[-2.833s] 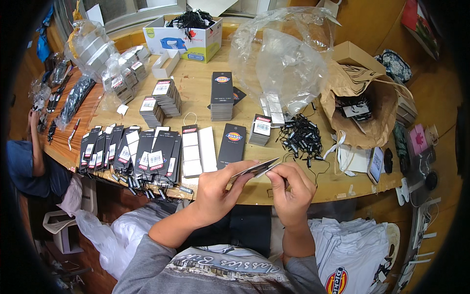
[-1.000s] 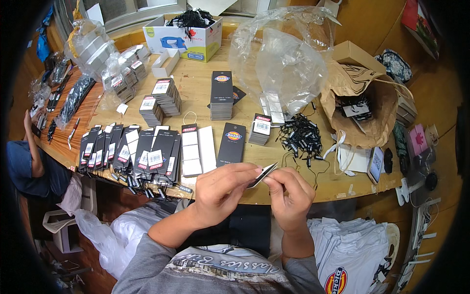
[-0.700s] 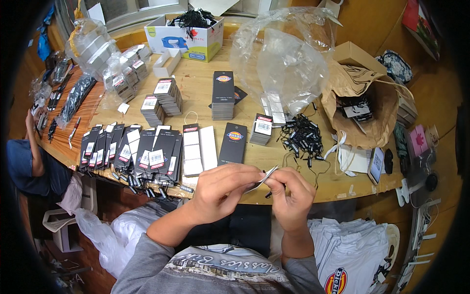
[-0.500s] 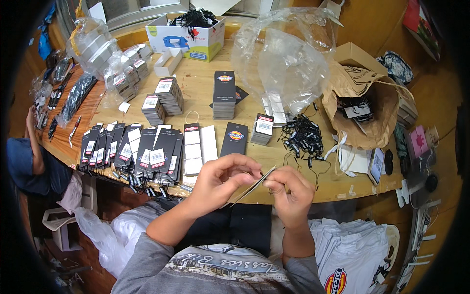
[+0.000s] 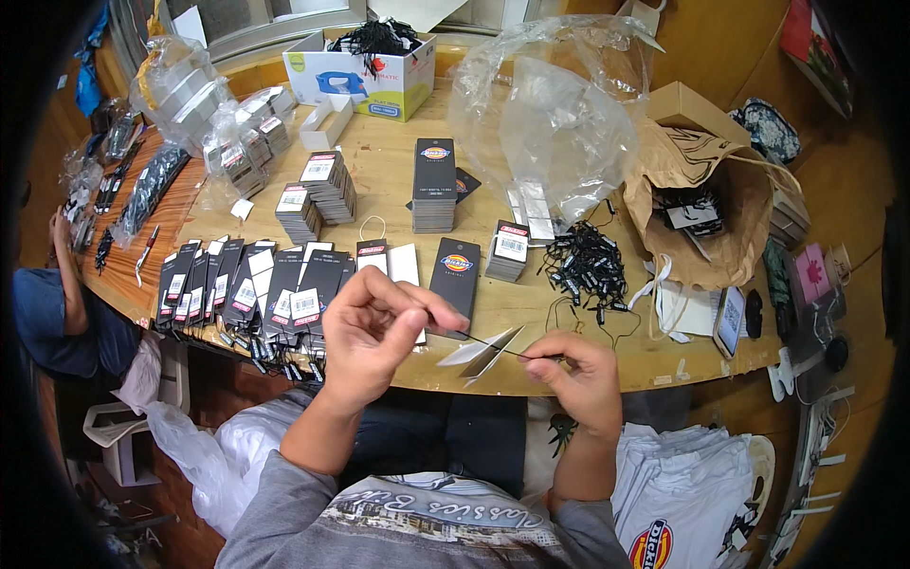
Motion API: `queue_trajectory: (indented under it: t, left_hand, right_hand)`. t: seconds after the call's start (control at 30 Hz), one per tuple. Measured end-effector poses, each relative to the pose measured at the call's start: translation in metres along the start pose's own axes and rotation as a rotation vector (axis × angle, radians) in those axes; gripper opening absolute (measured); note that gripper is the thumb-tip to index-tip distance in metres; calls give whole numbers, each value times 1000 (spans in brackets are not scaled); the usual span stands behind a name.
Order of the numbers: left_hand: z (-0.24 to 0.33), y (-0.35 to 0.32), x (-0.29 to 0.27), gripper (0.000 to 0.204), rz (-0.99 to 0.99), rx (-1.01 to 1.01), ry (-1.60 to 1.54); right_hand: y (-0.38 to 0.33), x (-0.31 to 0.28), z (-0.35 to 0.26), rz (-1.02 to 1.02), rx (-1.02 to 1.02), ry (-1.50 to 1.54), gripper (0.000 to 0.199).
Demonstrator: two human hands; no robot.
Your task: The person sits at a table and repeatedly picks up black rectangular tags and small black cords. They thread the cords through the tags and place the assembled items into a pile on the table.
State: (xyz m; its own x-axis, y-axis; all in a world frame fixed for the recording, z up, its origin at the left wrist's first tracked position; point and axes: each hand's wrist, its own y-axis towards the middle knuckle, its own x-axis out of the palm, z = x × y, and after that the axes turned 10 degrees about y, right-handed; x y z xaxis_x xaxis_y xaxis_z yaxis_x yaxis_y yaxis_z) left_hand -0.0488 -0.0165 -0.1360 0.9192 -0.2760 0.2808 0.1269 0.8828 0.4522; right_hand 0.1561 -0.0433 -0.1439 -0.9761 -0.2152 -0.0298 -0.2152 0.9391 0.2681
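Black string (image 5: pixel 493 343) ran taut between both hands above the tabletop (image 5: pixel 398 180) edge, two pale tags (image 5: pixel 482 353) now threaded on it. The left hand (image 5: pixel 374 327) pinched one end, the right hand (image 5: pixel 573 375) at 3 o'clock pinched the other; moments earlier they held the tags directly.

Clear plastic bag (image 5: pixel 559 123), brown paper bag (image 5: pixel 706 204), white box (image 5: pixel 365 76)

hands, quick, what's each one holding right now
Left hand: fingers pinched shut on the thin black string.
Right hand: pinched shut on the string's other end, with the paper tags threaded on it.
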Motion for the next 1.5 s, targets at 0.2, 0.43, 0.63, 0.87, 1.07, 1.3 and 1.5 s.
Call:
queue_trajectory:
  t: [0.2, 0.43, 0.63, 0.87, 1.07, 1.3, 1.5]
  left_hand:
    - [-4, -2, 2, 6, 18, -20, -109]
    - [-2, -4, 19, 11, -142, -159, 215]
    - [-1, -6, 27, 17, -131, -190, 186]
    - [3, -7, 27, 23, -126, -198, 177]
    - [4, -3, 23, 31, -209, -244, 137]
    - [-3, 1, 23, 43, -246, -342, -90]
    - [-6, -2, 19, 47, -281, -333, -91]
  right_hand:
    - [0, 8, -13, 142, 112, 430, 6]
    - [1, 12, -14, 154, -18, 405, 8]
    - [5, 26, -22, 184, -108, 142, 8]
    - [6, 27, -22, 188, -154, 37, 8]
    - [7, 25, -25, 137, -51, 179, 8]
    - [6, 26, -26, 68, -15, 302, 9]
    - [6, 27, -24, -7, 22, 338, 9]
